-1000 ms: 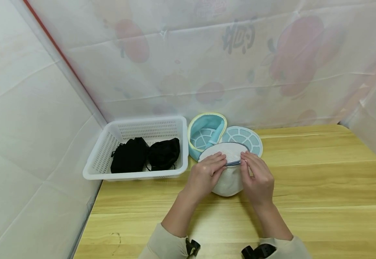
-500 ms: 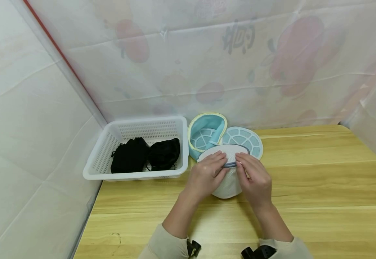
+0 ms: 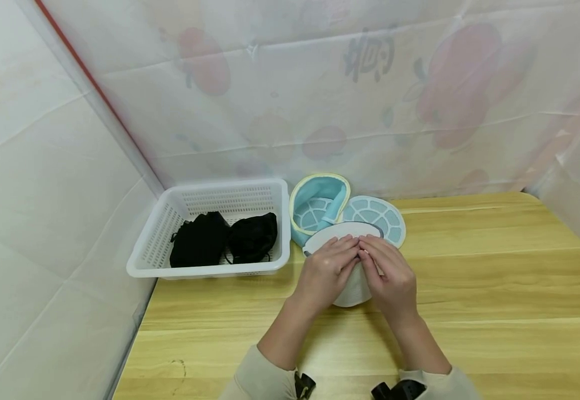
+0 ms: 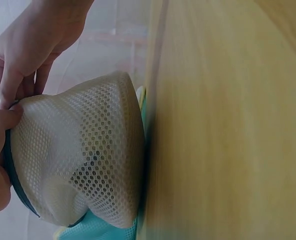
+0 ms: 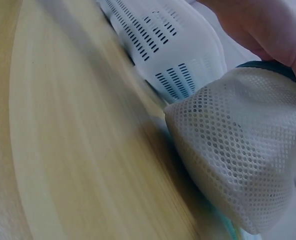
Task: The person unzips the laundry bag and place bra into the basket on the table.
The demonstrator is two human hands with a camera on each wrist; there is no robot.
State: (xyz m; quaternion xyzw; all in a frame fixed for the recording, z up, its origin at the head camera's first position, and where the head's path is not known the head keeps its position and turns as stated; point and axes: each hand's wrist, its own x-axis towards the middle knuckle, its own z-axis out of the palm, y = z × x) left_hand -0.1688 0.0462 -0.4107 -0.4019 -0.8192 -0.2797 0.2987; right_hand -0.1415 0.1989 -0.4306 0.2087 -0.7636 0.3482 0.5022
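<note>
A white mesh laundry bag (image 3: 354, 291) with a dark zip edge stands on the table in front of the person, with its round white top seen in the head view. My left hand (image 3: 322, 275) pinches the zip edge at the front. Close against it, the right hand (image 3: 394, 276) pinches a small piece at the same edge, likely the zip pull; fingers hide it. From the left wrist, the bag's mesh side (image 4: 87, 150) fills the middle, fingers at its dark rim. The right wrist view also shows the mesh bag (image 5: 238, 140), its lower side near the tabletop.
Behind the white bag lie a light-blue mesh bag with a yellow rim (image 3: 300, 236) and a ribbed light-blue mesh disc (image 3: 377, 216). To the left stands a white plastic basket (image 3: 210, 272) holding black cloth items (image 3: 200, 241). Sheeting covers the back and sides.
My right hand has moved left along the zip edge until its fingertips meet the left hand's. The left hand has shifted slightly right. The white bag's top tilts a little differently.
</note>
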